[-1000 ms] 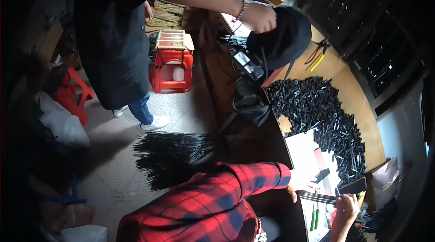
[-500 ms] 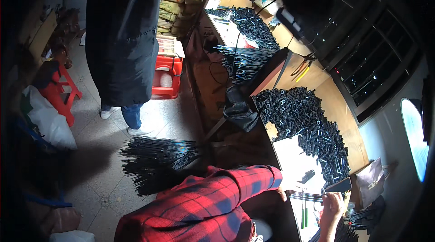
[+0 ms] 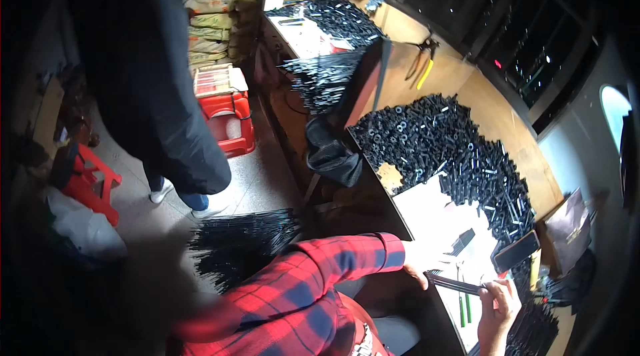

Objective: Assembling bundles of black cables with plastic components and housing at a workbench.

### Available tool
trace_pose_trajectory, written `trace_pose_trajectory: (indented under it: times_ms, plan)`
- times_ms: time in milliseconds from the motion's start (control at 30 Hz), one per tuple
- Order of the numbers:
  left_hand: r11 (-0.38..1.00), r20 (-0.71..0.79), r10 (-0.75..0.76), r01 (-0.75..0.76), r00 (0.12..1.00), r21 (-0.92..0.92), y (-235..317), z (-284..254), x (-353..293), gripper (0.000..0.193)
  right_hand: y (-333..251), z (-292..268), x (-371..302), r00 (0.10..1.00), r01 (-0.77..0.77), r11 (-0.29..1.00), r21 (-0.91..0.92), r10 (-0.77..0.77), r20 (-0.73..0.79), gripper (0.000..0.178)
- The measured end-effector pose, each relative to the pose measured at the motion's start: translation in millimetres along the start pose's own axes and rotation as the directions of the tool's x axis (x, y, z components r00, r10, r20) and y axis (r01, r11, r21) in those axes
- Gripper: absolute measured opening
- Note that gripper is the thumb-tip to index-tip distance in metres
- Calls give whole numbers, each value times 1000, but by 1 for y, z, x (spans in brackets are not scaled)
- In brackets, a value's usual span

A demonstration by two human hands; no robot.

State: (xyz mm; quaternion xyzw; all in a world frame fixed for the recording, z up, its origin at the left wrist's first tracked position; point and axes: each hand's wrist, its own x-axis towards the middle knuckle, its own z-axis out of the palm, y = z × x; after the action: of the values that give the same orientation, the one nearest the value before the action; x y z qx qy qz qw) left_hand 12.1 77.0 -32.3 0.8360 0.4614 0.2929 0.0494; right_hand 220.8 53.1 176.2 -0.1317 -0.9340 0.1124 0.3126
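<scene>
My left hand (image 3: 417, 264), in a red plaid sleeve, is at the near edge of the white worktop, partly washed out by glare. Its fingers close at one end of a small bundle of thin black rods (image 3: 455, 283). My right hand (image 3: 500, 301) grips the other end, so the bundle lies level between both hands. Beneath it, two thin green-handled tools (image 3: 465, 308) rest on the white worktop (image 3: 423, 213). A small row of black pieces (image 3: 462, 241) lies just beyond. Farther off spreads a large heap of short black tubular parts (image 3: 453, 149).
A phone (image 3: 517, 251) leans beside the heap. Long black rods stand bunched at lower right (image 3: 533, 329) and near the floor (image 3: 243, 243). Yellow-handled pliers (image 3: 425, 75) hang at the wooden board. A person in a dark coat (image 3: 153, 89) stands left, near a red stool (image 3: 230, 126).
My view has shifted. The other person's arm and the dark object it held at upper right are out of sight. The rods in my hands have drawn into a tighter bundle.
</scene>
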Motion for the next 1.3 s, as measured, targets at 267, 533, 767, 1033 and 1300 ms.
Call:
trace_pose_trajectory:
  times_ms: [267,533,767,1033,1300]
  plan:
    - [932,178,-171,218,969,-291,-2,-6,13,95,76,-34,-44,857,-208,948,-242,296,423,23]
    - [993,-140,-43,27,989,-118,-7,9,15,108,77,-28,20,955,-175,984,31,162,247,14]
    - [1000,-190,10,-7,982,15,-12,15,13,100,70,-27,34,929,9,1000,25,-17,369,10]
    - [986,-232,60,-21,971,168,-4,5,10,100,44,-20,27,951,166,985,-52,-146,274,12]
    - [998,-179,4,8,984,67,-10,29,14,104,18,-18,24,985,63,997,-35,-57,163,18]
